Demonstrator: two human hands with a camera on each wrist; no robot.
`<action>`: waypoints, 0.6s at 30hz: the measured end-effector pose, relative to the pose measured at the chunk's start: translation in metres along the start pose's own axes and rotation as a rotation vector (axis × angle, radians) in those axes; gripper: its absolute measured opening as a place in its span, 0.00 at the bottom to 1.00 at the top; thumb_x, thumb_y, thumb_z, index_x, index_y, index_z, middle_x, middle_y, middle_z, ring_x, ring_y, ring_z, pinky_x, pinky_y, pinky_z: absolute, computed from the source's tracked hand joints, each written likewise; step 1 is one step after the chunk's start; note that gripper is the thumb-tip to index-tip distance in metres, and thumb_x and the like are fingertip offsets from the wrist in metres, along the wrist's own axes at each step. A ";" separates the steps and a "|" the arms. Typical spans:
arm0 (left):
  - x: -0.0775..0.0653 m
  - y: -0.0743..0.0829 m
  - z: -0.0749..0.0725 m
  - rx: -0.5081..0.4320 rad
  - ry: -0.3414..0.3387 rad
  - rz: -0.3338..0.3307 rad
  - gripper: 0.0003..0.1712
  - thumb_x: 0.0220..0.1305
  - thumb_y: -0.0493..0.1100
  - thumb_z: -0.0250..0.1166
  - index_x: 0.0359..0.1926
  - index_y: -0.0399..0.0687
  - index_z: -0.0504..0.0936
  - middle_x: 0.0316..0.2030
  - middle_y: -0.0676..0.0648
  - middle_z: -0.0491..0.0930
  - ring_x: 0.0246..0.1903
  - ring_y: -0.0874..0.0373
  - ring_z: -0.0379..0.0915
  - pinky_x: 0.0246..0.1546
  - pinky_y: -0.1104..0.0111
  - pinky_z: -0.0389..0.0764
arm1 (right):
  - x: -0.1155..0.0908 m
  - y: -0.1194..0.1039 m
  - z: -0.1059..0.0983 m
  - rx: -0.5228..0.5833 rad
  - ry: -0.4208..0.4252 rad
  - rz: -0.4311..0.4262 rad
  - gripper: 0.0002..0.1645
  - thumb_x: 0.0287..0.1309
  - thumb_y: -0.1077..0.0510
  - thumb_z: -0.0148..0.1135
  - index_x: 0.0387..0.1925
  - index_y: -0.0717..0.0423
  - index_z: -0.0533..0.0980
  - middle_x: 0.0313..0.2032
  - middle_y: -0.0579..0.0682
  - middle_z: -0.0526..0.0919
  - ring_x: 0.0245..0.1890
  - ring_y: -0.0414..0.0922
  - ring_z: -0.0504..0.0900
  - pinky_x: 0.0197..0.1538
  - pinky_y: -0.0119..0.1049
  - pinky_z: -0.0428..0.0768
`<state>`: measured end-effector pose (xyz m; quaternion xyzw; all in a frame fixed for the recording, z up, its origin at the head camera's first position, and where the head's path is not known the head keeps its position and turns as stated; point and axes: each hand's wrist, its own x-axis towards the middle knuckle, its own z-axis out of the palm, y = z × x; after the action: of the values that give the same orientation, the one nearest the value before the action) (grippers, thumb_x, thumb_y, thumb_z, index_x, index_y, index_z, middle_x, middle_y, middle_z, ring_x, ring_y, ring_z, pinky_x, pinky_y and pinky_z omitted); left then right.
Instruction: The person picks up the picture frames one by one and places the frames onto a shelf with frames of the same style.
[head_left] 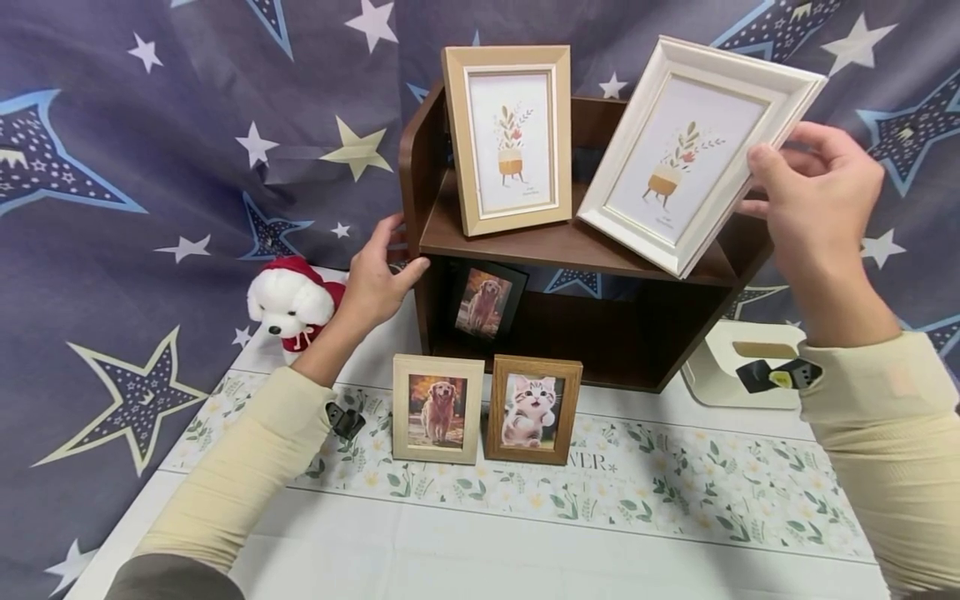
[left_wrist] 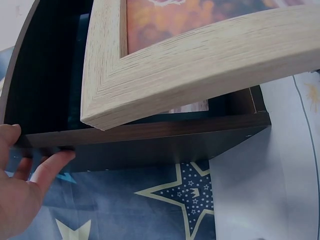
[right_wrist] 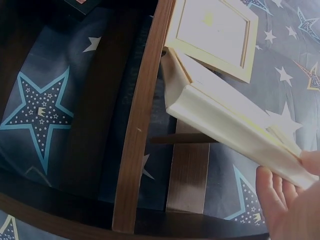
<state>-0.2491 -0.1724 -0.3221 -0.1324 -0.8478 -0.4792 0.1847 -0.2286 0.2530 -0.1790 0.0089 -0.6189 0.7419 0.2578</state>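
My right hand (head_left: 821, 196) pinches the right edge of a white picture frame (head_left: 727, 71) with a potted-plant print, thumb on its front. Tilted, this frame has a lower corner at the upper board of a dark brown shelf (head_left: 525, 247); the right wrist view shows the white frame (right_wrist: 235, 135) edge-on. A light wood frame (head_left: 457, 142) with a similar print stands upright beside it on the same board. With its thumb at the front edge and fingers along the outer side, my left hand (head_left: 378, 279) grips the shelf's left panel.
In the lower compartment leans a dark frame (head_left: 483, 304) with a dog photo. Before the shelf stand a cream frame (head_left: 401, 408) and a brown frame (head_left: 495, 408). A white plush dog (head_left: 292, 296) sits left; a cream slotted object (head_left: 705, 375) lies right.
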 end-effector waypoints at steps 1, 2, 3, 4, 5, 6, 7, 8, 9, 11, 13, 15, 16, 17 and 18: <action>0.000 0.001 0.000 -0.001 0.000 0.000 0.37 0.67 0.40 0.68 0.73 0.45 0.64 0.63 0.35 0.76 0.57 0.39 0.79 0.55 0.47 0.83 | 0.000 0.000 0.001 -0.005 0.005 -0.002 0.17 0.51 0.70 0.74 0.44 0.58 0.84 0.28 0.50 0.89 0.23 0.41 0.86 0.23 0.34 0.85; 0.000 0.001 0.000 -0.003 0.001 0.000 0.37 0.67 0.39 0.68 0.73 0.45 0.64 0.62 0.35 0.76 0.57 0.39 0.80 0.55 0.47 0.83 | 0.001 0.000 0.002 -0.012 0.011 -0.004 0.17 0.51 0.69 0.74 0.44 0.58 0.84 0.28 0.50 0.89 0.23 0.41 0.86 0.23 0.34 0.85; 0.000 0.001 0.000 -0.003 0.003 0.001 0.37 0.67 0.39 0.68 0.73 0.45 0.64 0.62 0.35 0.76 0.57 0.39 0.80 0.55 0.47 0.83 | 0.001 0.000 0.003 -0.017 0.015 -0.007 0.17 0.51 0.69 0.74 0.44 0.58 0.84 0.28 0.50 0.89 0.23 0.41 0.86 0.23 0.33 0.84; 0.000 0.001 0.000 -0.003 0.004 0.001 0.37 0.67 0.39 0.68 0.73 0.45 0.64 0.62 0.34 0.77 0.57 0.39 0.80 0.55 0.47 0.83 | 0.002 0.000 0.004 -0.022 0.020 -0.011 0.16 0.51 0.69 0.74 0.44 0.58 0.84 0.27 0.49 0.89 0.23 0.41 0.86 0.23 0.33 0.84; 0.000 0.001 0.000 -0.003 0.004 0.002 0.37 0.67 0.39 0.68 0.73 0.44 0.64 0.62 0.34 0.77 0.57 0.39 0.80 0.55 0.46 0.83 | 0.002 0.000 0.005 -0.030 0.025 -0.017 0.16 0.51 0.69 0.74 0.44 0.57 0.84 0.27 0.49 0.89 0.23 0.41 0.86 0.22 0.33 0.84; 0.000 0.001 0.000 -0.003 0.005 0.002 0.37 0.67 0.39 0.68 0.73 0.44 0.64 0.62 0.34 0.76 0.57 0.39 0.79 0.56 0.46 0.83 | 0.002 0.001 0.006 -0.035 0.028 -0.021 0.16 0.51 0.69 0.74 0.44 0.57 0.84 0.27 0.49 0.89 0.24 0.41 0.86 0.22 0.33 0.84; 0.000 0.001 0.000 -0.002 0.005 0.002 0.37 0.67 0.39 0.68 0.73 0.44 0.64 0.62 0.34 0.76 0.57 0.39 0.79 0.56 0.47 0.83 | 0.003 0.001 0.007 -0.043 0.032 -0.026 0.16 0.51 0.69 0.74 0.44 0.57 0.84 0.27 0.48 0.89 0.24 0.41 0.87 0.22 0.33 0.84; 0.000 0.001 0.000 -0.003 0.004 0.001 0.37 0.67 0.39 0.68 0.73 0.44 0.64 0.62 0.34 0.76 0.58 0.39 0.79 0.56 0.47 0.83 | 0.003 0.002 0.007 -0.053 0.036 -0.029 0.16 0.51 0.68 0.74 0.44 0.57 0.84 0.27 0.48 0.89 0.25 0.40 0.87 0.22 0.33 0.84; 0.000 0.001 -0.001 -0.003 0.003 0.001 0.37 0.67 0.39 0.68 0.73 0.44 0.64 0.63 0.34 0.76 0.58 0.39 0.79 0.56 0.47 0.83 | 0.003 0.002 0.008 -0.063 0.039 -0.034 0.16 0.51 0.68 0.74 0.44 0.57 0.85 0.26 0.47 0.88 0.25 0.40 0.87 0.22 0.33 0.84; 0.000 0.002 -0.001 -0.003 0.000 -0.002 0.37 0.67 0.39 0.68 0.73 0.44 0.64 0.63 0.35 0.76 0.58 0.39 0.79 0.56 0.47 0.82 | 0.003 0.003 0.010 -0.082 0.047 -0.038 0.15 0.52 0.67 0.74 0.43 0.56 0.84 0.27 0.47 0.88 0.25 0.39 0.87 0.22 0.32 0.83; 0.000 0.002 -0.001 -0.004 -0.002 -0.004 0.37 0.67 0.40 0.68 0.73 0.45 0.64 0.63 0.35 0.76 0.58 0.39 0.78 0.56 0.47 0.82 | 0.004 0.004 0.011 -0.107 0.056 -0.038 0.15 0.52 0.66 0.74 0.44 0.56 0.84 0.27 0.46 0.89 0.26 0.39 0.87 0.22 0.31 0.83; 0.000 0.001 -0.001 -0.004 -0.005 -0.006 0.37 0.67 0.39 0.68 0.74 0.44 0.63 0.63 0.35 0.76 0.59 0.39 0.78 0.56 0.46 0.82 | 0.005 0.005 0.012 -0.131 0.065 -0.043 0.16 0.52 0.66 0.74 0.44 0.56 0.84 0.28 0.46 0.89 0.26 0.39 0.87 0.22 0.31 0.83; 0.000 0.002 -0.001 -0.003 -0.007 -0.006 0.37 0.67 0.39 0.68 0.74 0.45 0.63 0.63 0.34 0.76 0.58 0.39 0.78 0.56 0.46 0.82 | 0.005 0.006 0.013 -0.142 0.070 -0.043 0.16 0.52 0.65 0.74 0.45 0.56 0.84 0.28 0.45 0.89 0.27 0.39 0.87 0.22 0.30 0.83; 0.000 0.002 0.000 -0.003 -0.008 -0.006 0.37 0.67 0.39 0.68 0.74 0.45 0.63 0.63 0.34 0.76 0.58 0.39 0.78 0.56 0.45 0.82 | 0.005 0.006 0.013 -0.156 0.075 -0.043 0.16 0.53 0.65 0.73 0.45 0.56 0.84 0.27 0.44 0.89 0.27 0.38 0.87 0.22 0.30 0.83; -0.001 0.002 0.000 -0.003 -0.008 -0.005 0.37 0.67 0.39 0.68 0.74 0.45 0.63 0.63 0.34 0.76 0.58 0.39 0.79 0.56 0.45 0.82 | 0.005 0.007 0.014 -0.173 0.080 -0.043 0.16 0.54 0.65 0.73 0.46 0.56 0.84 0.27 0.44 0.88 0.27 0.38 0.87 0.22 0.29 0.83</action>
<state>-0.2478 -0.1718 -0.3211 -0.1326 -0.8480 -0.4805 0.1800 -0.2402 0.2414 -0.1800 -0.0298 -0.6696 0.6798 0.2977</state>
